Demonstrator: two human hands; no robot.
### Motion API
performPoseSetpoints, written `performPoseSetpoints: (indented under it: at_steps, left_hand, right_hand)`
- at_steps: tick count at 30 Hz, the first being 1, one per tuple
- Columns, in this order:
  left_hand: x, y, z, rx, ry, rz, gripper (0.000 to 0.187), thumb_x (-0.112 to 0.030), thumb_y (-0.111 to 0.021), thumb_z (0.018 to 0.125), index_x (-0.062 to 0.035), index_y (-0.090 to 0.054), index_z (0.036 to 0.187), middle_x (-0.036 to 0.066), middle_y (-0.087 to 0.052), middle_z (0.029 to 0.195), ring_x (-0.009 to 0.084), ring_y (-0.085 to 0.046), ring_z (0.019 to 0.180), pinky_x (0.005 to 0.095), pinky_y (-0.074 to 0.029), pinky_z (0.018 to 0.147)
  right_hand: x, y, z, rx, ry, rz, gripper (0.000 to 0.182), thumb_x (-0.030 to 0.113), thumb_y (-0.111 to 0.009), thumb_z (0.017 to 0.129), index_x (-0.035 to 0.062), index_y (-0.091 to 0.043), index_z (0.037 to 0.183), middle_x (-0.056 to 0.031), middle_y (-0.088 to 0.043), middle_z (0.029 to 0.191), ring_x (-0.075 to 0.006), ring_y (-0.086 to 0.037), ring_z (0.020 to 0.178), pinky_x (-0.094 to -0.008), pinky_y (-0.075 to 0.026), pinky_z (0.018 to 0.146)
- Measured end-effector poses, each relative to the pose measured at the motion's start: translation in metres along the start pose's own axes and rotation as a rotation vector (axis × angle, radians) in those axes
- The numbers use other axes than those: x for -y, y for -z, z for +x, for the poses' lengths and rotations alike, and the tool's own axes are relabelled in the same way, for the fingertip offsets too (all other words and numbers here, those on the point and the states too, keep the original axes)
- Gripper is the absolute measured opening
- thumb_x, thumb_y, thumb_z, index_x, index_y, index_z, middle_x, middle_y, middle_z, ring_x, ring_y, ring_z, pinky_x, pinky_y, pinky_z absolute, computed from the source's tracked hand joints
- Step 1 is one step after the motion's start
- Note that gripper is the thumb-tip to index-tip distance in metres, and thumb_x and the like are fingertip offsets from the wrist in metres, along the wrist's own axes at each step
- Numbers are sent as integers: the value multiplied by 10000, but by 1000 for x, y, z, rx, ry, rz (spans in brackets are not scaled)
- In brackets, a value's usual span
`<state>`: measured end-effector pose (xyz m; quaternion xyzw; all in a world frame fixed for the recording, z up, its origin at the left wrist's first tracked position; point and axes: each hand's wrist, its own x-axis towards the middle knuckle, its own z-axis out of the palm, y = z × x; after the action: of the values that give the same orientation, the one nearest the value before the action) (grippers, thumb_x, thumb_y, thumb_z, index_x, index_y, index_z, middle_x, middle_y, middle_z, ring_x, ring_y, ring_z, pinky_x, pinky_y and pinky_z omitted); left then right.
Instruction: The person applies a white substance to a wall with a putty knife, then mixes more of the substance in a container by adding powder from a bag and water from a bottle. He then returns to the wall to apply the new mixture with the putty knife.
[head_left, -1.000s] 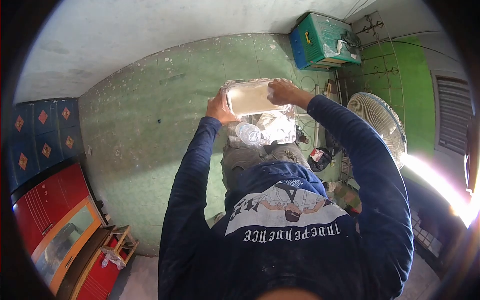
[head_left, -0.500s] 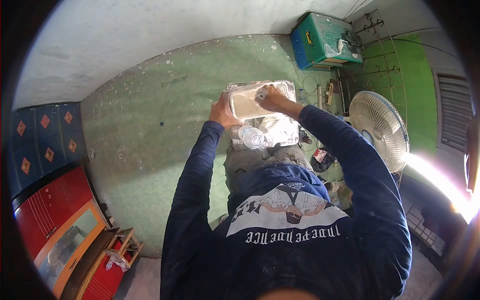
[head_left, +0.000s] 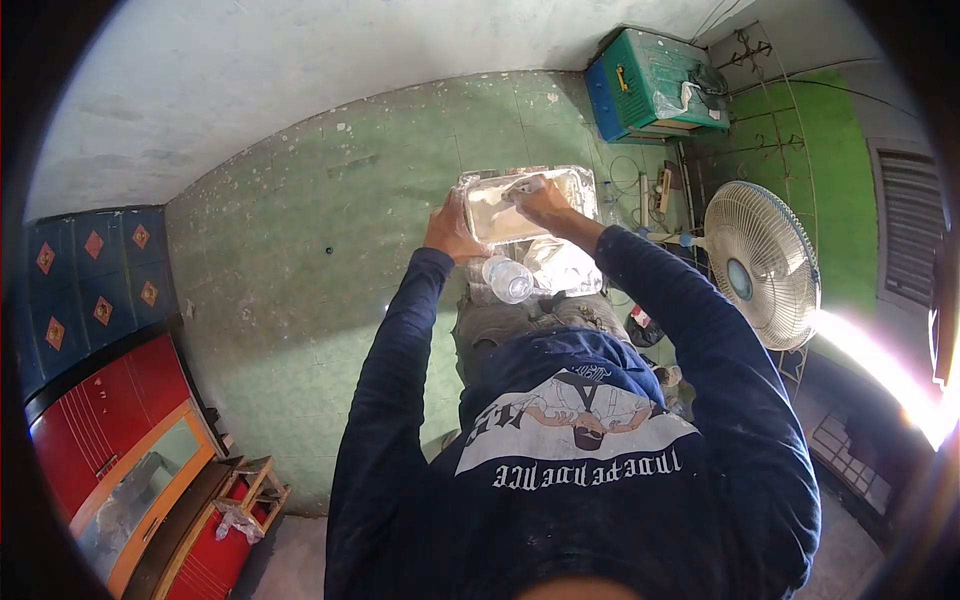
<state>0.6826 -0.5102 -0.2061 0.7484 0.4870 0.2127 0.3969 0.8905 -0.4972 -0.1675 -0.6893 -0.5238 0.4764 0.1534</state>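
Note:
My left hand is closed around the left side of a shallow rectangular tray with a shiny rim and a pale beige inside. Over the tray, my right hand has its fingers pressed together around something small and greyish that I cannot make out. Just below the tray, near my lap, a clear plastic cup lies tilted. Beside it, on the right, is a shiny, crumpled silvery sheet.
A white standing fan is to my right. Behind it on the floor side stands a green and blue plastic cabinet. A red and orange cupboard and a small wooden stool are at left. Green tiled floor surrounds me.
My right hand has shifted slightly left and down over the tray. My left hand stays on the tray's side. The fan's head has turned.

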Motion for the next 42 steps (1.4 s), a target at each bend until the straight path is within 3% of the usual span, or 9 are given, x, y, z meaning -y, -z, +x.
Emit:
performPoseSetpoints:
  at_steps: [4,9,14,16,17,20,30,35,42]
  left_hand:
    - [-4,5,0,49,36,-56,1155,-287,-899,377,-77,-347,1369,154,-488,1302,343,-506,1181,430,-437,982]
    - [3,-1,-1,-1,26,-8,1152,-302,-897,382,-56,-349,1365,168,-484,1314,343,-507,1185,422,-429,998]
    - [2,1,0,14,19,-29,1140,-309,-902,393,-48,-353,1357,181,-510,1278,359,-538,1143,422,-452,972]
    - [-3,4,-1,17,34,-47,1130,-300,-902,392,-50,-359,1350,180,-518,1266,361,-546,1131,421,-461,962]
    - [-5,5,-1,19,49,-65,1121,-292,-903,391,-52,-364,1344,179,-526,1254,364,-553,1119,421,-470,951]
    - [-10,7,-2,-15,16,-77,1090,-268,-901,395,-58,-377,1327,171,-529,1248,363,-558,1111,420,-482,936]
    - [-1,0,1,-7,-17,-114,1053,-256,-880,420,-57,-370,1320,177,-548,1225,368,-576,1085,424,-490,931]
    - [0,0,0,-12,26,-96,1089,-292,-880,401,-62,-364,1332,164,-528,1244,362,-562,1103,434,-480,934]
    - [-2,2,0,15,56,83,1146,-376,-880,389,-80,-349,1360,127,-501,1275,327,-531,1145,482,-440,904]
  right_hand:
    - [4,24,-11,27,65,75,302,266,-627,845,-1,-696,968,-126,-669,741,-185,-611,656,-329,-498,611]
    - [31,32,-43,-48,277,-286,292,313,-559,857,103,-701,1003,-242,-660,965,-394,-654,853,-450,-535,783]
    - [30,2,-39,-37,39,-138,309,315,-578,834,85,-689,1009,-280,-635,1011,-402,-645,928,-465,-527,818]
    - [3,-17,-18,-44,243,-286,334,307,-576,833,57,-675,1031,-294,-632,1006,-399,-649,924,-464,-528,815]
    - [0,-24,-12,-104,209,-328,238,260,-584,846,72,-698,938,-170,-665,1004,-391,-644,876,-447,-547,748]
    - [-11,-29,-3,-133,314,-311,306,266,-580,833,-11,-654,939,-282,-609,976,-441,-595,944,-504,-504,797]
    - [-42,2,-35,-492,614,-869,250,146,-590,793,13,-623,1002,-179,-580,974,-365,-567,915,-555,-504,703]
    - [-8,40,-43,-108,266,-965,251,221,-537,888,3,-648,947,-230,-607,1058,-394,-623,921,-524,-522,740]
    - [-5,36,-35,-144,-59,-638,364,304,-616,798,-22,-632,960,-279,-609,991,-415,-603,947,-476,-491,829]
